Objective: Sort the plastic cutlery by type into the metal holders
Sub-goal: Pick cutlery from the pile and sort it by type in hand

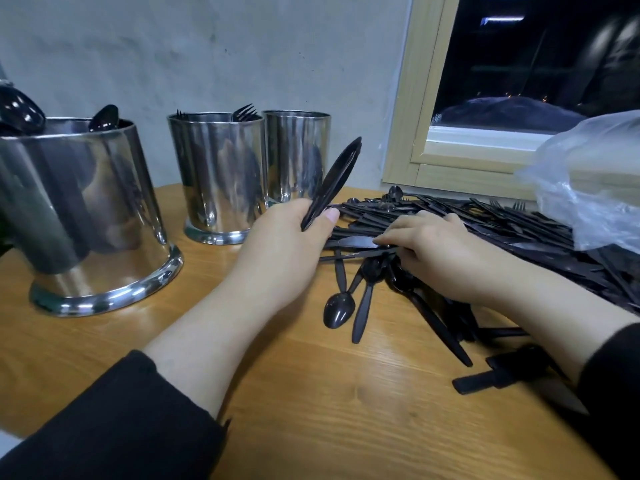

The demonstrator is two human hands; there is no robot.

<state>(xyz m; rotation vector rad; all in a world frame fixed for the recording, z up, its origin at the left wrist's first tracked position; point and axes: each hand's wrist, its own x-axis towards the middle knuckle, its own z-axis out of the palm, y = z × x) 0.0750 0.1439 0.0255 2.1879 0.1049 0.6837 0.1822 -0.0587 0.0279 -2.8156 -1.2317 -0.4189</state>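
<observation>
Nearest the viewer, two black sleeves (114,424) frame a wooden desk (311,410). A loose black spoon (338,310) lies bowl-down on the desk between the forearms, at the near edge of a pile of black plastic cutlery (485,230) that spreads to the right. The right hand (436,251) rests palm-down on this pile, its fingers lightly bent and their tips touching a knife (353,242) that lies flat at the pile's left edge; whether the fingers pinch it cannot be told. The left hand (287,244) is curled round the handles of a small bundle of knives (332,183), thumb pressed along them, with the blades tilted up and to the right.

Beyond the left hand stand three metal holders. The large holder (90,220), nearest and far left, contains spoons, whose bowls show above its rim. The middle holder (218,174) contains forks, tines up. The right holder (298,157) stands just beside the middle one, and its contents cannot be seen. The held knives point up just in front of this holder.

At the right edge, a clear plastic bag (588,181) overlaps the far part of the pile. Behind everything stand a grey wall (207,46) and a wood-framed window (426,98), dark outside.
</observation>
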